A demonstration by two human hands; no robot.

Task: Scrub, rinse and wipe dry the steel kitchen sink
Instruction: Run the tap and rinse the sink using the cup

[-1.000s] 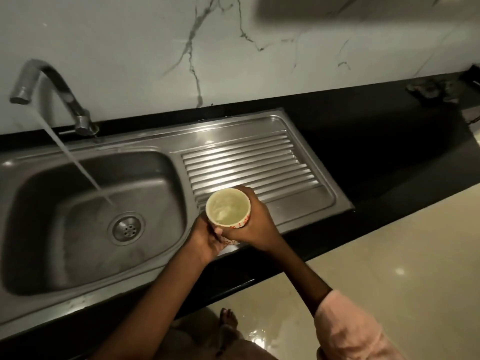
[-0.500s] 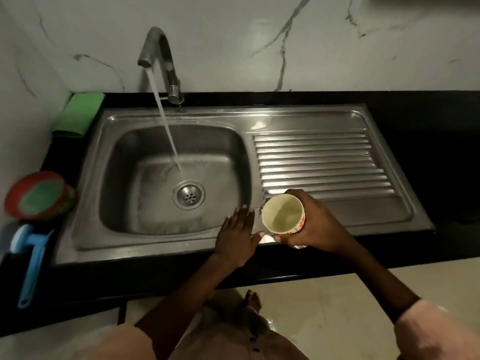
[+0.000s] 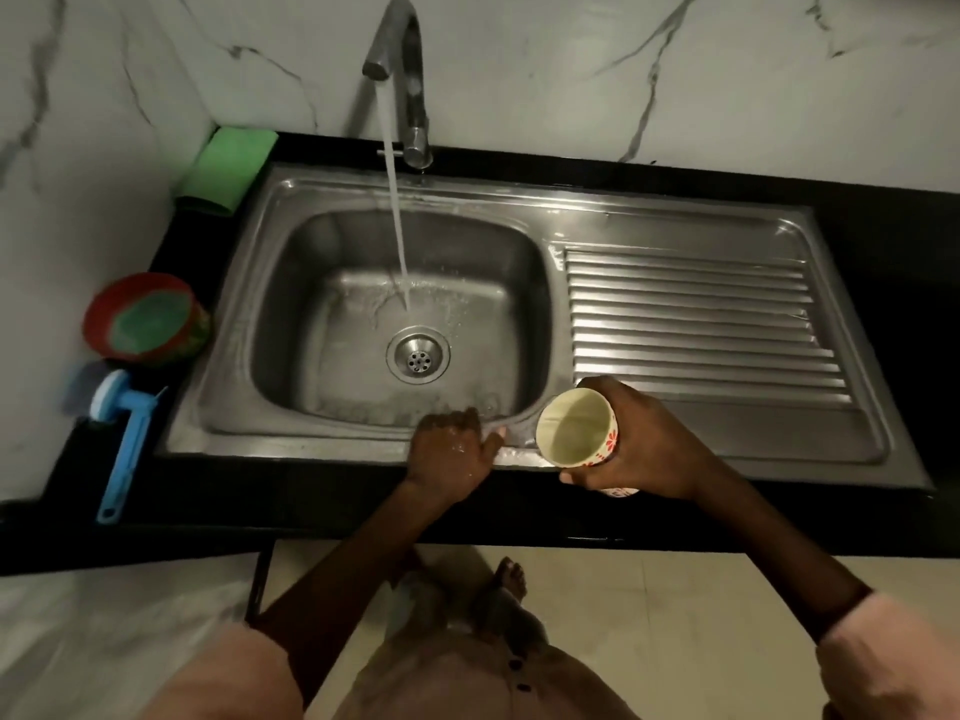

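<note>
- The steel sink (image 3: 519, 220) sat in the black counter (image 3: 883, 210), with the basin on the person's left side and the ribbed draining board (image 3: 696, 324) on the right side.
- The tap (image 3: 400, 54) was running, and its stream fell on the basin floor just behind the drain (image 3: 418, 354). The floor and near wall of the basin looked wet.
- The right hand (image 3: 644, 444) was closed around a cup (image 3: 576, 428) with red flowers, which it held above the front rim of the sink. The cup seemed to hold some water, but I could not tell how much.
- The left hand (image 3: 452, 454) held nothing. It lay flat, fingers together, on the wet front rim just beside the cup.
- I judged the work to be in the rinsing part: I saw no foam on the steel, so the scrubbing was probably finished.
- The blue brush (image 3: 122, 439), the green sponge (image 3: 228, 168) and the red tub (image 3: 145, 319) rested on the counter to the left, well apart from both hands.
- Left to do, as I judged: to finish the rinse of the rim and draining board, close the tap, and wipe all dry. I saw no dry cloth in use, so step 3 was not yet begun.
</note>
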